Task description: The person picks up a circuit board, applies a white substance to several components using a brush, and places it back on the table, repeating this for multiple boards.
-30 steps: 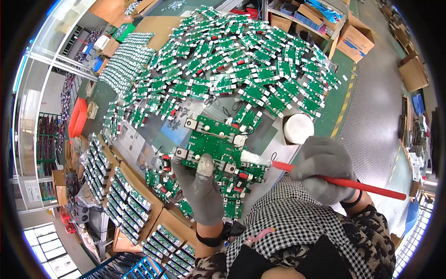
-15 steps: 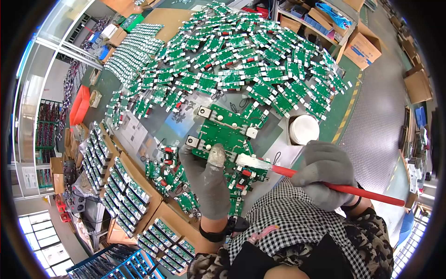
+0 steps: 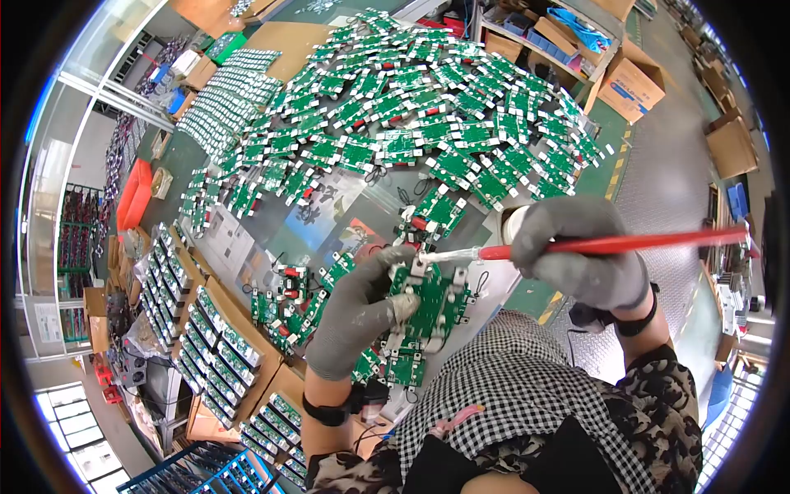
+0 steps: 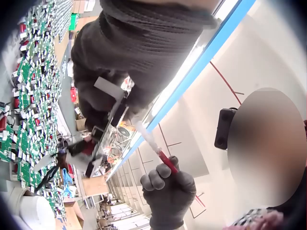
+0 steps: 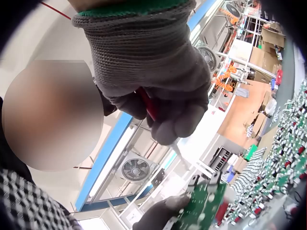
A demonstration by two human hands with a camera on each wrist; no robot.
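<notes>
My gloved left hand (image 3: 362,309) grips a green circuit board (image 3: 432,300) by its left edge, thumb on its face. White and metal terminal blocks sit along the board's edges. In my gloved right hand (image 3: 576,251) is a red-handled brush (image 3: 634,244), held almost level with the bristles pointing left. Its pale bristles (image 3: 448,256) are right at the board's upper corner, close to the left fingertips. The right wrist view shows the board (image 5: 204,206) tilted up, with the left hand (image 5: 165,211) at its edge. A white tub (image 3: 512,222) stands partly hidden behind the right hand.
Many green circuit boards (image 3: 403,148) cover the table ahead, and more lie beneath the held one. Racks of boards (image 3: 218,346) stand at the left beside a red bin (image 3: 134,196). A shelf (image 3: 535,41) and cardboard box (image 3: 632,82) are at the back right.
The left hand has turned the circuit board and brought it nearer the body. The right hand has risen, and the brush has shifted from the board's lower right part to its upper corner.
</notes>
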